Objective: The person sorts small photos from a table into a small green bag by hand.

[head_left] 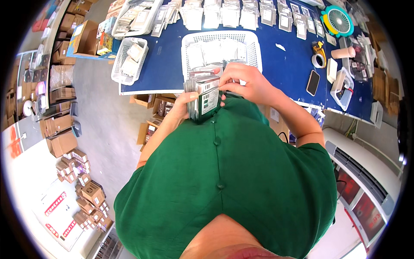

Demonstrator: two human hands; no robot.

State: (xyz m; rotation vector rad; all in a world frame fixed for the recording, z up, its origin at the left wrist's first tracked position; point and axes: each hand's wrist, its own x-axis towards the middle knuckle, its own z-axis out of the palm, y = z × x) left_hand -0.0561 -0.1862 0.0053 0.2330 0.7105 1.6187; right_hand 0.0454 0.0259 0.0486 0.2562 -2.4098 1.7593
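Observation:
A thick stack of small clear plastic packets with white printed labels (210, 102) stands on edge close to my body. My left hand (184, 105) wraps round its left side and underside, thumb toward the front. At the stack's upper right, my right hand (246, 82) has its thumb and forefinger pinched on the edge of a packet. Just beyond both hands sits a white perforated plastic basket (257, 47) on the blue table (161, 64), holding many more such packets. The fingertips of my left hand are partly hidden behind the stack.
Rows of labelled packets (230, 13) line the table's far side. On the left stand a smaller white basket (116, 69) and a larger bin (148, 28). To the right lie a phone (313, 83), a tape dispenser (318, 55), a teal fan (337, 21) and a small basket (343, 101).

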